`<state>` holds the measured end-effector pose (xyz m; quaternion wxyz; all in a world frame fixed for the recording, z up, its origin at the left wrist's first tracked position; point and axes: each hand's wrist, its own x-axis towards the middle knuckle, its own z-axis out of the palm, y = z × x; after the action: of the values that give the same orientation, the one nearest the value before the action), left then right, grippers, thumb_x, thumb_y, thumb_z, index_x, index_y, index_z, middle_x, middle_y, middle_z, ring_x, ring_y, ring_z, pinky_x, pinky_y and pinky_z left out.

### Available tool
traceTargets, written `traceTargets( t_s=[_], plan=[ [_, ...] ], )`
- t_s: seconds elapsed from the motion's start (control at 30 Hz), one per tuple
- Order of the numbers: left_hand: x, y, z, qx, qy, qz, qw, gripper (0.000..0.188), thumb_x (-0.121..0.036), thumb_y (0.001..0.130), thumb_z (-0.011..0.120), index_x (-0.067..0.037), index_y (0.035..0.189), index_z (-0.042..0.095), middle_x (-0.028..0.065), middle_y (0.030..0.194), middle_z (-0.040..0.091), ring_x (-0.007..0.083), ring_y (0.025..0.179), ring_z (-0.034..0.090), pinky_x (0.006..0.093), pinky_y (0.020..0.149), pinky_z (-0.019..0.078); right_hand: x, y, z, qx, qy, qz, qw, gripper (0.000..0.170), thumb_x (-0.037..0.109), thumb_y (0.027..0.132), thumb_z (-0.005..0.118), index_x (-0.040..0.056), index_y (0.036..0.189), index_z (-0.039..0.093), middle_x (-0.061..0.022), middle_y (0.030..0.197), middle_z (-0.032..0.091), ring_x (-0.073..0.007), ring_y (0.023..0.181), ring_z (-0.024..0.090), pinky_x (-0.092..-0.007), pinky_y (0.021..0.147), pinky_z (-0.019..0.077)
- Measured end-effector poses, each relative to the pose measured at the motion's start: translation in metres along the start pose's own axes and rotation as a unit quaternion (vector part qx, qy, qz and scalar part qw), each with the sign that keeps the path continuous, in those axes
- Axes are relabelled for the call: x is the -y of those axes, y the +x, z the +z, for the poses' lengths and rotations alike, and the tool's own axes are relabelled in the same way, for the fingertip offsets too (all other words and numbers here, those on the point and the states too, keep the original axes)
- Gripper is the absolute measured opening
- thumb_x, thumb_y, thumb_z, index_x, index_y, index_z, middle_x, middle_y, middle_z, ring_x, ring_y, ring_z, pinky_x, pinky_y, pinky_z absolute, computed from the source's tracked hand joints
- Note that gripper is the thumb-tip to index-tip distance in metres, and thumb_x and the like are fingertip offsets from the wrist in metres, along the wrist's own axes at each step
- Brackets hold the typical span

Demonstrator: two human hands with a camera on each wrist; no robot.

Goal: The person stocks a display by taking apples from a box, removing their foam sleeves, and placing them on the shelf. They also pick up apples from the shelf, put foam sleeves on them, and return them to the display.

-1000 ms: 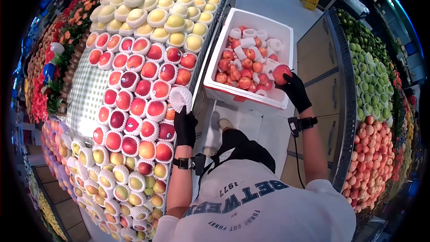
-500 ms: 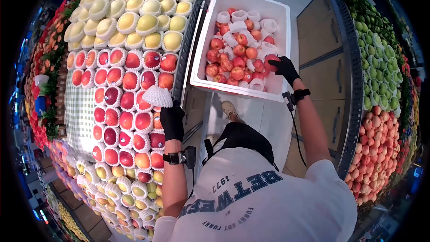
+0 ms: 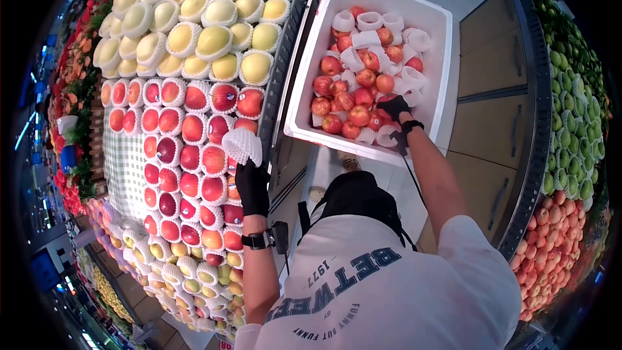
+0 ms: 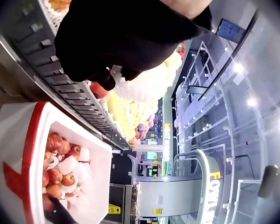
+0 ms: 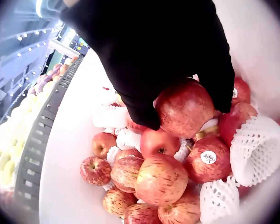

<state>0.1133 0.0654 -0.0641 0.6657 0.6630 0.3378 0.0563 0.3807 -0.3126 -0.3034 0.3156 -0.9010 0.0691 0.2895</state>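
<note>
My black-gloved right hand (image 3: 393,107) is down inside a white foam box (image 3: 442,68), at its near right. In the right wrist view its fingers and thumb grip a red apple (image 5: 185,109) from above, over other striped apples (image 5: 162,179). My left hand (image 3: 251,185), also gloved in black, holds a white foam net sleeve (image 3: 241,145) by its lower end. That sleeve stands up over the right edge of the display, in front of rows of red apples in foam nets (image 3: 214,159). In the left wrist view the glove hides much of the sleeve.
Loose foam nets (image 5: 259,149) lie among the boxed apples. Yellow fruit in nets (image 3: 214,40) fills the far part of the display, beside a checked cloth (image 3: 123,168). A dark slatted rail (image 3: 285,58) edges it. Right of the box stand cabinets (image 3: 489,126), with green fruit (image 3: 565,116) beyond.
My right hand has gone from the box's right rim down and left among the apples, still gripping its apple. The left hand keeps the foam net, now tilted differently. The head view has shifted.
</note>
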Motion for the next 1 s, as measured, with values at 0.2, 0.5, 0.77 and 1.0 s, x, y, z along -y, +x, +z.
traceTargets(
  t_s=[0.2, 0.5, 0.77, 1.0],
  plan=[
    [0.017, 0.008, 0.001, -0.013, 0.226, 0.136, 0.965, 0.027, 0.011, 0.072, 0.052, 0.003, 0.097, 0.058, 0.0093, 0.092, 0.059, 0.0194, 0.081, 0.057, 0.0290, 0.062, 0.0451, -0.001, 0.009, 0.031, -0.107, -0.057, -0.006, 0.993, 0.075, 0.051, 0.062, 0.077, -0.0048, 0.107, 0.057, -0.0208, 0.104, 0.064, -0.0313, 0.095, 0.065, -0.0389, 0.079, 0.0525],
    [-0.009, 0.007, 0.035, -0.075, -0.022, -0.072, 0.994, 0.021, -0.006, 0.085, 0.058, -0.001, 0.104, 0.052, 0.0025, 0.072, 0.055, 0.0070, 0.058, 0.049, 0.0239, 0.050, 0.0366, 0.026, -0.009, -0.024, -0.067, -0.075, -0.095, 0.990, 0.052, 0.041, 0.076, 0.069, 0.0017, 0.109, 0.058, -0.0211, 0.102, 0.065, -0.0369, 0.094, 0.063, -0.0427, 0.081, 0.0514],
    [0.023, 0.019, 0.066, -0.036, 0.181, -0.031, 0.982, 0.034, -0.022, 0.080, 0.073, 0.000, 0.098, 0.054, 0.0038, 0.075, 0.054, 0.0125, 0.066, 0.049, 0.0272, 0.060, 0.0415, 0.165, -0.116, -0.050, 0.254, 0.231, -0.316, 0.884, 0.011, 0.012, 0.081, 0.063, 0.0038, 0.086, 0.058, -0.0082, 0.085, 0.059, -0.0196, 0.078, 0.060, -0.0320, 0.069, 0.0480],
    [0.018, 0.000, 0.095, 0.018, 0.218, 0.027, 0.976, 0.024, -0.014, 0.084, 0.069, 0.001, 0.096, 0.056, 0.0035, 0.082, 0.056, 0.0097, 0.073, 0.053, 0.0265, 0.062, 0.0446, 0.222, -0.173, -0.006, 0.322, 0.087, -0.377, 0.864, 0.055, 0.043, 0.080, 0.069, 0.0006, 0.114, 0.058, -0.0152, 0.103, 0.066, -0.0271, 0.091, 0.065, -0.0348, 0.080, 0.0513]
  ],
)
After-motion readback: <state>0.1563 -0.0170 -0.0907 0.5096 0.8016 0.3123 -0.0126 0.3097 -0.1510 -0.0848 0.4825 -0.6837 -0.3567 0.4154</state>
